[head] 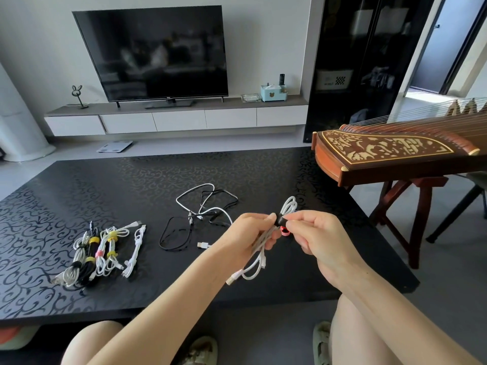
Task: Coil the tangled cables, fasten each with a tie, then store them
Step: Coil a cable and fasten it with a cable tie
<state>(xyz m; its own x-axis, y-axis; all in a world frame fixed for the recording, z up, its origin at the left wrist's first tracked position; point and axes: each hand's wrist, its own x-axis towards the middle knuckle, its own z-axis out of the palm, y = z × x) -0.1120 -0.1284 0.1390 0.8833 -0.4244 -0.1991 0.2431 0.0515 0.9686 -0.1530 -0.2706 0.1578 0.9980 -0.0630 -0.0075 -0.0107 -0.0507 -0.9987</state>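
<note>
My left hand (pixel 250 233) grips a coiled white cable (pixel 259 255) above the black patterned table (pixel 131 180); loops stick out past both ends of my fist. A black tie (pixel 279 220) wraps the coil's middle, and my right hand (pixel 315 233) pinches that tie. A small red tie piece (pixel 284 230) shows just below it. A tangle of white and black cables (pixel 203 209) lies on the table beyond my hands. Several coiled, tied cables (pixel 97 252) lie in a row at the left.
A wooden zither (pixel 395 151) on a stand overhangs the table's right side. A TV (pixel 158 54) on a low white cabinet stands against the far wall, with a dark glass cabinet (pixel 355 61) to its right. My knees and slippers are below the table's near edge.
</note>
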